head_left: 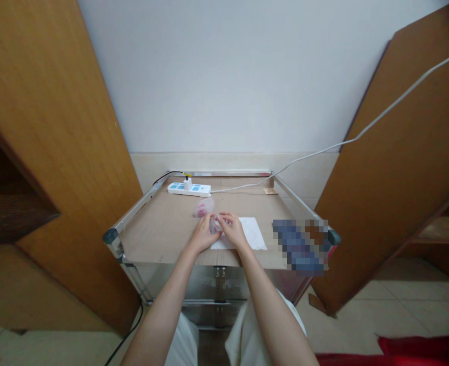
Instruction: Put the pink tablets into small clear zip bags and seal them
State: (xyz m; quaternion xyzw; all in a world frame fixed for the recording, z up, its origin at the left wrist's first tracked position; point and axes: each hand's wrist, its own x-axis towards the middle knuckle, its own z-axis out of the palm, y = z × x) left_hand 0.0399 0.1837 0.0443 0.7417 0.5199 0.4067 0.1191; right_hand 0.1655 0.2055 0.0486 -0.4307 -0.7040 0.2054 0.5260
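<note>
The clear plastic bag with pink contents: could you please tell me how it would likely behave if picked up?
The crumpled clear plastic bag will probably feel light and floppy, since it slumps in loose folds on the tan tabletop. It seems unlikely to roll, though its shiny film may slip from a light pinch.
</note>
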